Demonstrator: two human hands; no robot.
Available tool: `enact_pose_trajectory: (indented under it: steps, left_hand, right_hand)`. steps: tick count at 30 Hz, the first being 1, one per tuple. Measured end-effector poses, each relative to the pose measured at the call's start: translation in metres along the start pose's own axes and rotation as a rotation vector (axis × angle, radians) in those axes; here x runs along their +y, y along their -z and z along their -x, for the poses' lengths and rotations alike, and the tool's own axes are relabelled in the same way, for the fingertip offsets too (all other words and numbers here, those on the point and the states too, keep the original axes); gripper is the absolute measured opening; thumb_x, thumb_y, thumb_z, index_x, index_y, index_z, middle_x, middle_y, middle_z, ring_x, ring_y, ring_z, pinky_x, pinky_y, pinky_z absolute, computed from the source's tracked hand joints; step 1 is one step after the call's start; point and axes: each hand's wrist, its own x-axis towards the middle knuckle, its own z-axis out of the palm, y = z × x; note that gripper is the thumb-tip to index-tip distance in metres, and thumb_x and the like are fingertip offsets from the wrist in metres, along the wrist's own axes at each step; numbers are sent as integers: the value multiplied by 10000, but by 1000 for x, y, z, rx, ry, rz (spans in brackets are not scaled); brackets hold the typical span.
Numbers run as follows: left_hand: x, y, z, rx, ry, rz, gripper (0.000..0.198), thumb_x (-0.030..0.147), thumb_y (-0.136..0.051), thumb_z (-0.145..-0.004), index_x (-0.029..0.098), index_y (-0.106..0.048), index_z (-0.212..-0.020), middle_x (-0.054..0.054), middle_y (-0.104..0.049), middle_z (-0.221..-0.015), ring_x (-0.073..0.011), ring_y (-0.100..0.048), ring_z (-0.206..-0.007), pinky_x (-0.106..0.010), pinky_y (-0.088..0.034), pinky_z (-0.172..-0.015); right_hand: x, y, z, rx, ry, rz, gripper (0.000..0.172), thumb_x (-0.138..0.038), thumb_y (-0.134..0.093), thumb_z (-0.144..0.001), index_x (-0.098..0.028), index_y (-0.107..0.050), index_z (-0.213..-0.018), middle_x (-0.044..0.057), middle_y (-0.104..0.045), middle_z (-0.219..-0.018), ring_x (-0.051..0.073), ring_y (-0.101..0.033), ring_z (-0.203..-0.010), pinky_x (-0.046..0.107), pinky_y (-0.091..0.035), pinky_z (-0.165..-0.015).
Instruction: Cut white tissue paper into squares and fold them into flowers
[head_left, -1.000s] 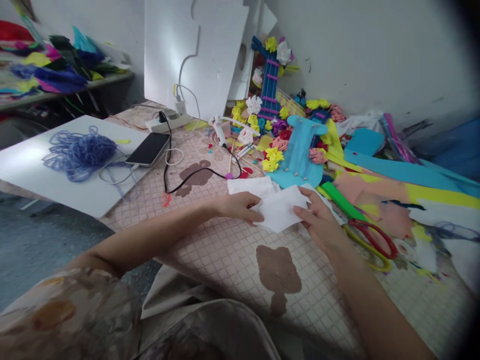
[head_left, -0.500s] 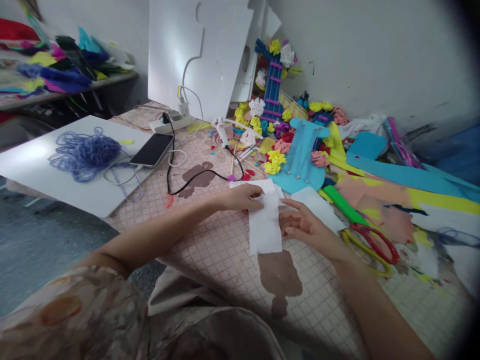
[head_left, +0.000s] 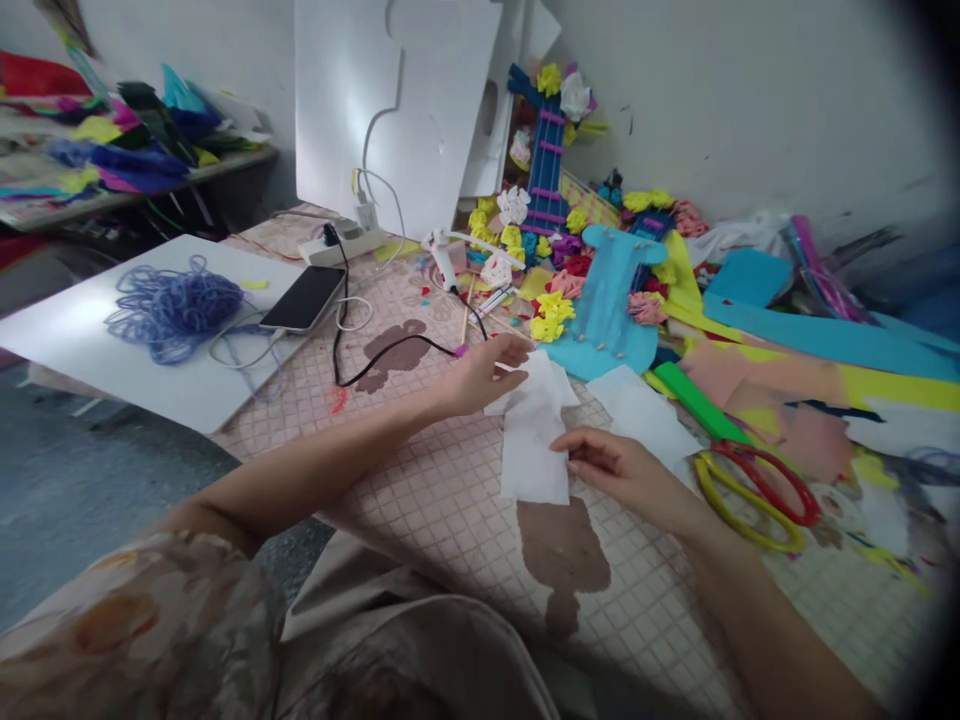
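A strip of white crepe-like paper (head_left: 534, 455) lies on the table in front of me, creased across its upper half, with more white paper under its far end. My left hand (head_left: 486, 376) hovers at the strip's upper left, thumb and fingers curved and apart. At the right edge of the strip, my right hand (head_left: 619, 465) has that edge between its thumb and fingertips. Another white paper piece (head_left: 643, 412) rests just beyond my right hand. Scissors (head_left: 754, 495) with red and yellow handles lie to the right of it.
A glue gun (head_left: 444, 258) with a black cord stands beyond my left hand. Further left are a phone (head_left: 304, 298) and purple yarn (head_left: 176, 308) on a white board (head_left: 97, 340). A blue cutout with paper flowers (head_left: 606, 300) and a green bar (head_left: 697, 400) lie at the right.
My left hand has moved slightly up and away from the strip, its fingers opening. My right hand has closed in on the strip's right edge. The paper's upper part looks more creased.
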Motion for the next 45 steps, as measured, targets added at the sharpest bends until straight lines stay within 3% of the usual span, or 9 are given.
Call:
enact_pose_trajectory:
  steps: [4, 9, 17, 21, 25, 29, 33, 38, 45]
  left_hand:
    - [9, -2, 3, 14, -132, -141, 164, 116, -496, -794, 129, -553, -948, -67, -624, -951, -101, -586, -818, -209, -472, -675]
    - [11, -6, 7, -27, -222, -206, 203, 62, -437, -796, 120, -578, -930, -63, -631, -894, -99, -571, -781, -214, -460, -674]
    - [10, 5, 13, -87, -293, -317, 171, 171, -475, -843, 124, -589, -961, -80, -631, -903, -117, -573, -784, -243, -462, -715]
    - [22, 14, 13, -349, -370, -226, 197, 259, -566, -820, 144, -592, -979, -83, -626, -931, -133, -570, -809, -252, -463, -721]
    - [33, 12, 19, -648, -463, -137, 378, 396, -709, -688, 168, -571, -955, -83, -616, -957, -169, -562, -885, -280, -447, -794]
    - [33, -7, 35, -579, -479, -296, 577, 505, -742, -583, 167, -504, -986, -109, -578, -1019, -231, -523, -959, -348, -392, -832]
    - [29, -21, 46, -467, -389, -412, 473, 376, -690, -679, 155, -484, -1042, -106, -551, -1053, -221, -504, -978, -332, -380, -823]
    - [24, -14, 50, -477, -395, -383, 29, 170, -565, -791, 180, -584, -810, -48, -584, -960, -163, -513, -936, -303, -356, -867]
    - [19, -2, 54, -518, -333, -274, 213, 238, -619, -770, 180, -600, -975, -72, -606, -1009, -182, -514, -973, -326, -362, -900]
  right_hand:
    - [-3, -5, 0, 80, 103, 219, 326, -114, -471, -766, -249, -595, -1036, 12, -644, -930, 162, -605, -737, 297, -492, -659]
    - [-2, -8, -2, 106, 209, 328, 387, -57, -418, -758, -251, -563, -1060, 30, -616, -1008, 191, -592, -906, 345, -480, -781]
    - [4, -17, 4, 235, 425, 581, 471, -7, -472, -723, -263, -560, -1109, 78, -449, -1071, 182, -527, -842, 329, -488, -687]
    - [12, -21, 11, 193, 559, 605, 412, 24, -442, -759, -244, -573, -1042, 83, -464, -1124, 154, -523, -796, 310, -479, -679]
    - [13, -26, 13, 201, 532, 530, 226, -40, -490, -827, -220, -573, -937, 64, -545, -989, 171, -549, -885, 307, -473, -756]
    - [9, -30, 12, 287, 429, 418, 129, -97, -520, -841, -217, -555, -874, 49, -561, -910, 165, -562, -844, 292, -462, -722]
    - [6, -28, 13, 269, 397, 339, 116, -104, -521, -836, -220, -531, -845, 38, -554, -873, 164, -559, -815, 291, -453, -700]
    - [5, -21, 16, 82, 311, 326, 242, -67, -546, -778, -227, -512, -957, 47, -529, -971, 143, -528, -751, 263, -457, -625]
    - [1, -15, 18, -5, 365, 303, 312, -11, -459, -779, -238, -552, -971, 64, -510, -1054, 172, -542, -953, 278, -481, -736]
